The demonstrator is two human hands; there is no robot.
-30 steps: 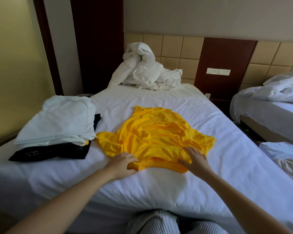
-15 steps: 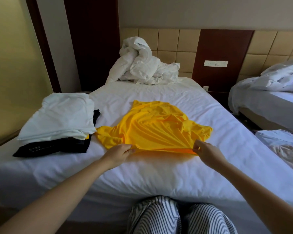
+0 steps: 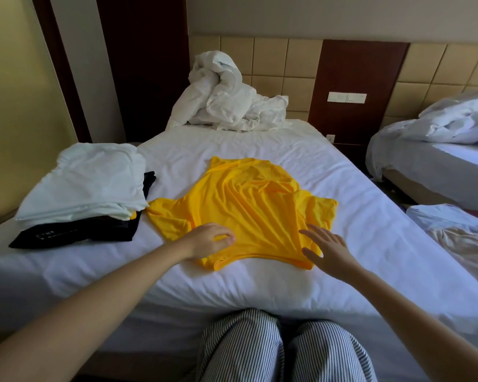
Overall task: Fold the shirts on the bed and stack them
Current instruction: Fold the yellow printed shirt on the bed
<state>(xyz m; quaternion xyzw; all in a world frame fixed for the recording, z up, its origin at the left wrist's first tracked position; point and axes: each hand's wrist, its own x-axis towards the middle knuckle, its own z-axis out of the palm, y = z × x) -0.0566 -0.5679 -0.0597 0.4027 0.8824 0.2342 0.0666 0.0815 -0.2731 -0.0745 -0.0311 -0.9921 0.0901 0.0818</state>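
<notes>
A wrinkled yellow shirt lies spread on the white bed, its hem towards me. My left hand rests on the shirt near the hem's left part, its fingers loosely bent on the cloth. My right hand hovers at the hem's right corner with its fingers straight and spread, holding nothing. To the left stands a stack of folded shirts: a white one on top, a black one at the bottom, a sliver of yellow between them.
A bunched white duvet lies at the head of the bed. A second bed stands to the right, with pale cloth nearer me. My striped trouser legs are against the bed's near edge.
Both hands pinched the hem and held it raised half a second ago. Now the hem lies flat nearer me, and both hands have let go of it.
</notes>
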